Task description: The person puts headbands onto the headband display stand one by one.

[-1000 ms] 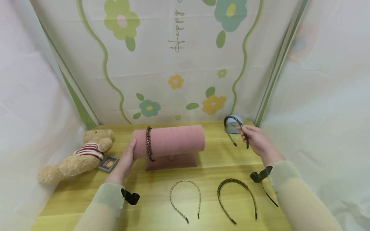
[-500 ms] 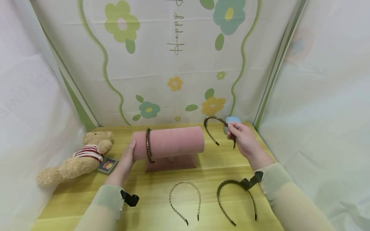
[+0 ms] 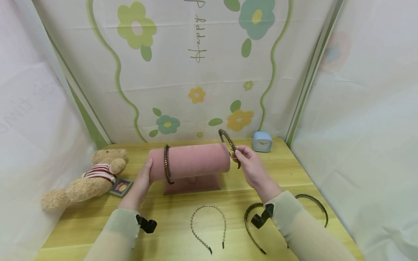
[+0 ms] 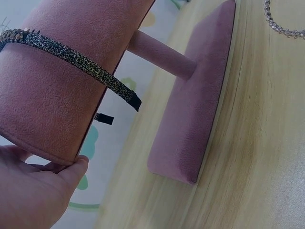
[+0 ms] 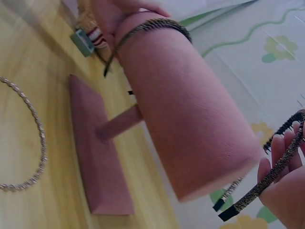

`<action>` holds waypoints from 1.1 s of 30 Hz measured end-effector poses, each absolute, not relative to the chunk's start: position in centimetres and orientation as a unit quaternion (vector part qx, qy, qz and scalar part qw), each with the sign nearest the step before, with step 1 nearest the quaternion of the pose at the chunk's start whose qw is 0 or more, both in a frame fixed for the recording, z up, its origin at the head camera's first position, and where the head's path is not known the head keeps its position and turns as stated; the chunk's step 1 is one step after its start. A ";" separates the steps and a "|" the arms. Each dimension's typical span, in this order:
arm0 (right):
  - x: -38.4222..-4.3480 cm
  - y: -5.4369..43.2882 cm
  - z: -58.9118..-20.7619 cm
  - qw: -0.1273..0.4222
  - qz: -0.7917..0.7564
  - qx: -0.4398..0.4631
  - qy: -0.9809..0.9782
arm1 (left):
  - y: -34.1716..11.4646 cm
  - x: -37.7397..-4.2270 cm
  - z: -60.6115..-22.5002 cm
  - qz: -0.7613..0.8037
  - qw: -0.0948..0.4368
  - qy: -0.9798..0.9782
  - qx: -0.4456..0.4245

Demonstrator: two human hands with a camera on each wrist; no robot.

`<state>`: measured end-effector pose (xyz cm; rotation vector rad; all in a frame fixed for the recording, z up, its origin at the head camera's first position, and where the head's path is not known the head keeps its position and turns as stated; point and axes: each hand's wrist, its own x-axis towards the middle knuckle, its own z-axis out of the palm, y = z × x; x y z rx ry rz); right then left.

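A pink velvet headband stand (image 3: 199, 159) has a thick horizontal roll on a stem and flat base. My left hand (image 3: 140, 185) grips the roll's left end, with the thumb near the rim in the left wrist view. Close to that hand, a dark metallic beaded headband (image 3: 167, 163) straddles the roll. My right hand (image 3: 249, 166) pinches a second dark beaded headband (image 3: 228, 139) by one arm, its curve up, just at the roll's right end. In the right wrist view this held headband's tips (image 5: 228, 213) hang beside the roll's end, whether touching I cannot tell.
In front of the stand lies a thin clear-beaded headband (image 3: 208, 206). Two more dark headbands, one nearer (image 3: 246, 221) and one farther right (image 3: 318, 203), are partly under my right forearm. A teddy bear (image 3: 98, 174), small framed picture (image 3: 121, 187) and blue clock (image 3: 262, 141) stand around.
My right hand has carried its headband leftward from in front of the clock to the roll's right end, and turned it more edge-on. The left hand keeps its hold.
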<state>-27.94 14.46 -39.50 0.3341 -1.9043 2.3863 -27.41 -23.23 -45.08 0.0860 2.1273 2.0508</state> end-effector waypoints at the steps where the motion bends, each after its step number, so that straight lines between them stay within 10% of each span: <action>1: -27.8 14.0 -39.8 0.039 0.776 0.107 -0.621 | -23.2 -27.4 -45.1 0.691 0.093 0.716 0.030; 27: -27.8 13.1 -42.1 0.155 0.451 0.124 -0.870 | -23.2 -27.7 -45.3 0.688 0.090 0.720 0.030; 33: -30.5 14.3 -40.2 0.087 0.350 0.223 -0.906 | -23.3 -27.7 -45.3 0.694 0.085 0.714 0.039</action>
